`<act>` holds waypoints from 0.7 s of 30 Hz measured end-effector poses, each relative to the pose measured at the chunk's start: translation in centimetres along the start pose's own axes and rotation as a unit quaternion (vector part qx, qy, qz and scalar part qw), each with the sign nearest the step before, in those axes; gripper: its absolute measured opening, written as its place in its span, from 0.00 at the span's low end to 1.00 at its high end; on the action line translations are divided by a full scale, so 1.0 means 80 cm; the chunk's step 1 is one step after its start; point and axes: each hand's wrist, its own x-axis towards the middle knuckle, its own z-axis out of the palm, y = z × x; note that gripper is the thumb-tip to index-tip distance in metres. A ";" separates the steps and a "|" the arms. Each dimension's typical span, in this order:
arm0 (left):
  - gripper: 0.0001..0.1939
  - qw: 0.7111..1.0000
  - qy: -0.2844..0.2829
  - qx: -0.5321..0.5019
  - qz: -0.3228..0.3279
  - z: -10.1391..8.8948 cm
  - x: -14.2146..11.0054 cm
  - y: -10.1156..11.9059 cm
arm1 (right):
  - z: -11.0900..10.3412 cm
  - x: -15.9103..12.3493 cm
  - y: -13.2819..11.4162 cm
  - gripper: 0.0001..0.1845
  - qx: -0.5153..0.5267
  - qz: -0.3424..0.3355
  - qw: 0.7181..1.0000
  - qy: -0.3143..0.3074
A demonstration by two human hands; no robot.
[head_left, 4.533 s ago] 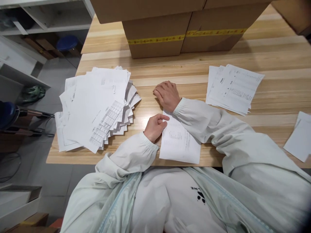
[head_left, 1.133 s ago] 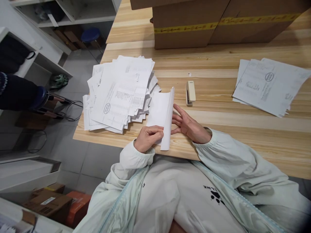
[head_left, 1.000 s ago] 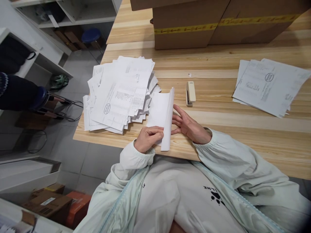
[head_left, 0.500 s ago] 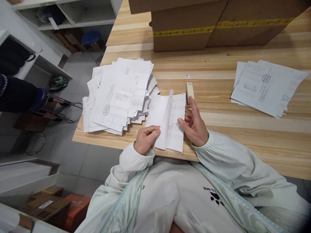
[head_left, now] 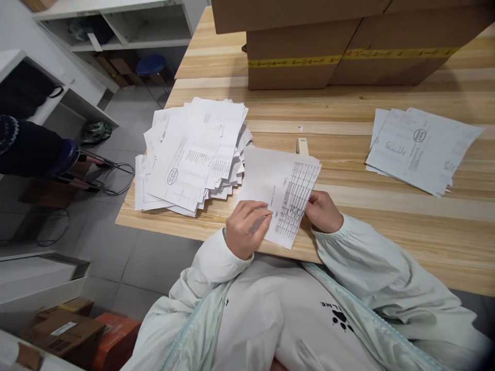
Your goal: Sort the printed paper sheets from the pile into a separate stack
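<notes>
A printed sheet of paper (head_left: 266, 172) lies between the two hands at the near edge of the desk (head_left: 340, 123), slanted, with a ruled table printed along its right side. The left hand (head_left: 249, 226) is over the paper's lower left part; its fingers are loosely bent and close together, the thumb near the index finger — whether they pinch or only rest on the sheet, I cannot tell. The right hand (head_left: 325, 212) is at the paper's right edge, its fingers running under that edge; their tips are hidden, so I cannot tell whether they grip it.

Just beyond the paper's top edge shows the far end of a cream stapler (head_left: 301, 146), the rest covered by the sheet. Just left of the paper is a large, uneven paper pile (head_left: 193, 154); well apart on the right lies a smaller paper stack (head_left: 419, 149). Cardboard boxes (head_left: 294, 74) with yellow tape stand at the back — on the same desk.
</notes>
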 end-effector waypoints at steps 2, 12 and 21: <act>0.05 1.000 -0.003 0.018 -0.006 -0.002 0.001 -0.007 | -0.011 0.000 -0.003 0.37 0.014 0.020 0.999 -0.037; 0.06 0.999 -0.013 0.007 -0.033 0.010 -0.012 -0.015 | 0.007 -0.009 0.003 0.19 -0.050 -0.094 0.992 0.072; 0.28 0.896 0.159 -0.324 -0.257 -0.018 0.027 -0.007 | -0.060 -0.012 -0.025 0.12 0.060 -0.184 0.981 0.032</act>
